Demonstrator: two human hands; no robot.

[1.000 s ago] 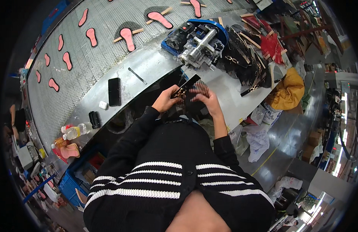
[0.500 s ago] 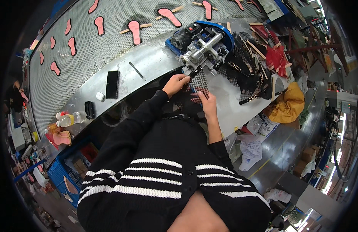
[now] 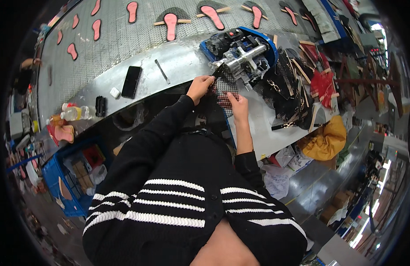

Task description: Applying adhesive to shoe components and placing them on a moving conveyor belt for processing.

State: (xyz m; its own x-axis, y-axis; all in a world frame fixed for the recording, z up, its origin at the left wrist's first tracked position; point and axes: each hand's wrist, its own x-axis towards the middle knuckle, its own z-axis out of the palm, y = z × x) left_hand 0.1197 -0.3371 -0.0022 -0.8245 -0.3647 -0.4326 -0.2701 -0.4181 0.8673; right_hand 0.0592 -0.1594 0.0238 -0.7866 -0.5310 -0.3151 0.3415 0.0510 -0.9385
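Black open-weave mesh [image 3: 223, 91] hangs between my two hands, just in front of a small metal machine [image 3: 244, 57] with a blue base. My left hand [image 3: 199, 90] pinches its upper left edge close to the machine's front. On the mesh's right side, my right hand [image 3: 239, 107] holds it between thumb and fingers. The fingertips partly hide behind the mesh. To the machine's right lies a pile of black mesh pieces [image 3: 291, 95] with gold chain trim and wooden sticks.
Pink insoles [image 3: 170, 27] lie on a mesh conveyor belt [image 3: 120, 42] beyond the metal table. A phone [image 3: 132, 82], a thin tool [image 3: 162, 72], a white case [image 3: 114, 92] and bottles [image 3: 76, 113] sit on its left. A blue crate [image 3: 58, 170] stands below; a yellow bag [image 3: 324, 139] lies right.
The whole view has shifted slightly. The insoles have travelled rightward along the belt relative to the phone. Both hands still hold the mesh, my right hand slightly higher in view.
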